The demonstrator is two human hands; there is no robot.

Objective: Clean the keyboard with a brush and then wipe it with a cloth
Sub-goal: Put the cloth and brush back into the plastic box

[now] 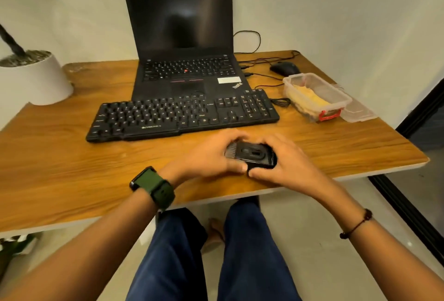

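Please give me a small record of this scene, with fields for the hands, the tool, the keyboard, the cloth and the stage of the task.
left hand: grips the brush at its bristle end
right hand: grips the brush at its other end
brush: small, black, held above the table
keyboard: black, before the laptop, untouched
cloth: yellow, in the open plastic box
stage: brushing not yet begun
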